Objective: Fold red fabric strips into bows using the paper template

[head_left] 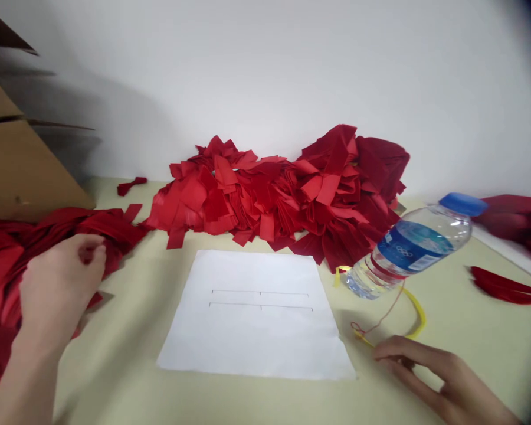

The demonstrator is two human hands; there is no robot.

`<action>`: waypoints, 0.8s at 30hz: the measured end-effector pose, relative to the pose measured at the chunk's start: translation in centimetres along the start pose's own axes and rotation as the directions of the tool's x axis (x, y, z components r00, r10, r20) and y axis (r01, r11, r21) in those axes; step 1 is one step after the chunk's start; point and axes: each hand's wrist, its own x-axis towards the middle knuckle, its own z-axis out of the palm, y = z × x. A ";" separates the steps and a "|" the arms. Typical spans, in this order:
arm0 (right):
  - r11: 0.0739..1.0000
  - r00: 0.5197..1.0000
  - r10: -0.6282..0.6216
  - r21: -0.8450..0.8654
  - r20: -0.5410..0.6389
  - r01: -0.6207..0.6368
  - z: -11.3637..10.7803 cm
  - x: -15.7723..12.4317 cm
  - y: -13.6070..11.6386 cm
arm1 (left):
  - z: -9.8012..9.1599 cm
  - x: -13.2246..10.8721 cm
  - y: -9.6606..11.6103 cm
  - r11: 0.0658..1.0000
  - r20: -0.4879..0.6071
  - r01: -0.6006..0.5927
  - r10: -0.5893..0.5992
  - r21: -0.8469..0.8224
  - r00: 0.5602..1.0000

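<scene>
My left hand [64, 283] is over the heap of dark red fabric strips [4, 254] at the left, thumb and forefinger curled together; whether anything is between the fingertips is too small to tell. At the lower right, my right hand [442, 372] has its fingers by the end of a yellow strip [418, 313]. Fine red thread [392, 307] runs from a looped end near those fingers up to the bottle [407, 248], which has a blue cap and red thread wound round it. Between my hands lies a white sheet [252, 342] with two marked lines.
A large pile of red fabric pieces [265, 195] stretches along the wall. A cardboard box [26, 168] stands at the back left, with a small red piece [131, 186] beside it. More red fabric [513, 215] and dark red strips [504, 287] lie at the right.
</scene>
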 end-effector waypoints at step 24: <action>0.962 0.937 -0.265 0.002 0.229 0.272 2.5 3.6 -7.3 | 3.1 9.5 -1.6 0.899 0.159 -0.431 0.415 0.084 0.896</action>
